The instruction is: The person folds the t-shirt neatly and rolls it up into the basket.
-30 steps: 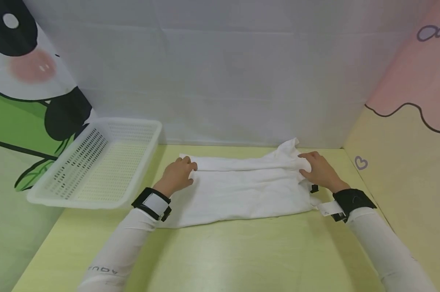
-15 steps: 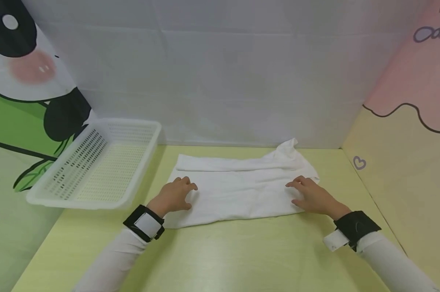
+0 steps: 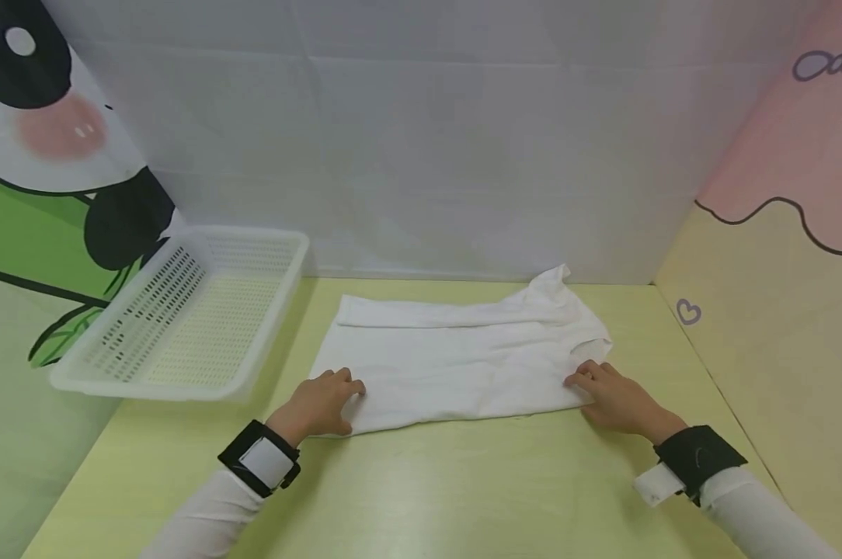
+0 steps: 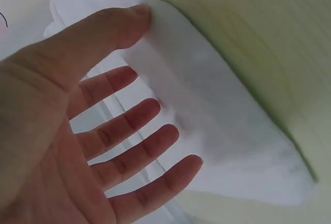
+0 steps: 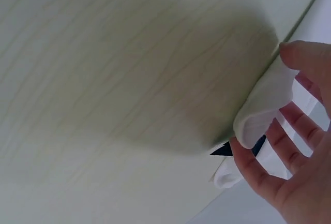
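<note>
A folded white cloth lies lengthwise on the table, with a crease along its far side and a bunched peak at its far right. At its near left corner is my left hand, fingers spread; the left wrist view shows the thumb on the cloth and the fingertips close to its folded layer. My right hand is at the near right corner. There the thumb meets the cloth's edge and the loosely bent fingers reach around the corner, where a dark patch shows beneath the white fabric.
To the left stands a white perforated plastic basket with nothing in it. The pale yellow table ends at a grey-white back wall. Printed side panels stand left and right, the right one close beyond my right hand.
Both hands have drawn back from the cloth's far part to its near corners. The right hand has let go of the far right side; the cloth lies nearly as before.
</note>
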Tool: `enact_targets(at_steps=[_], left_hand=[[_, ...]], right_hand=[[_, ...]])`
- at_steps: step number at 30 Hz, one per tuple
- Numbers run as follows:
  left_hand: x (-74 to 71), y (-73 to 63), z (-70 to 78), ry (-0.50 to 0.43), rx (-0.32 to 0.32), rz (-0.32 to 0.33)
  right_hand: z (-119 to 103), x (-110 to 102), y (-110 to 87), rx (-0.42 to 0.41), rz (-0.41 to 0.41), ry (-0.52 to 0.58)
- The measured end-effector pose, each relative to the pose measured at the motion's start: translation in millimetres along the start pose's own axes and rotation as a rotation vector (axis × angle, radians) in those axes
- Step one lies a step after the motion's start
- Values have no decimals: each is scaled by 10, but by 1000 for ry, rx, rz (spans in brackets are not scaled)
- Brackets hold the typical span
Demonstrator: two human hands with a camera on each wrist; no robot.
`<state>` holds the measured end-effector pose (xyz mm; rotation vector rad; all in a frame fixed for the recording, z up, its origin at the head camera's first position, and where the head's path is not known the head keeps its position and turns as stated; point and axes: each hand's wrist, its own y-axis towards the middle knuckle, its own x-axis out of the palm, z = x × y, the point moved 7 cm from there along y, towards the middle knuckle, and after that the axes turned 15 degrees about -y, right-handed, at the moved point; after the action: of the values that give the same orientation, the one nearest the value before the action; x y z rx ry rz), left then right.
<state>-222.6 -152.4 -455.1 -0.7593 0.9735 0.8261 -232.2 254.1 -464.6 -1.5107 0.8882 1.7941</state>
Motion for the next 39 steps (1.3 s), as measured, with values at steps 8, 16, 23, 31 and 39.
enact_targets(at_steps=[8,16,23,31,39], left_hand=[[76,71,-55,-24,69,-1],[-47,122,-33,-62,118,-1],[-442,238,41,-54,126,19],[-758,402,-1,-55,104,65],[-919,520,-69,-42,94,129]], right_hand=[[3,12,84,-64,16,-37],[108,-121,174,-75,-96,106],[249,-487,351,-69,-166,193],[440,-792,676,-14,-181,169],[533,-918,890,26,-171,142]])
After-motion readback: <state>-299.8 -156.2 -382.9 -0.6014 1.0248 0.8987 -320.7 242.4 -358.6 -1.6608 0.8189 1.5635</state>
